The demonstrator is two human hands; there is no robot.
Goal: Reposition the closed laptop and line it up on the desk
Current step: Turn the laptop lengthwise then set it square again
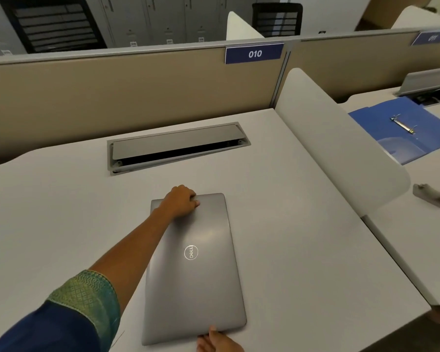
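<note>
A closed grey laptop lies flat on the white desk, long side running away from me, its round logo facing up. My left hand reaches across and grips the laptop's far left corner, fingers curled over the edge. My right hand holds the near edge at the right, thumb on top of the lid, the rest cut off by the frame's bottom.
A grey cable hatch with a partly raised lid sits in the desk beyond the laptop. A curved white divider bounds the desk on the right. Past it lie an open blue ring binder and a small grey object. A beige partition stands behind.
</note>
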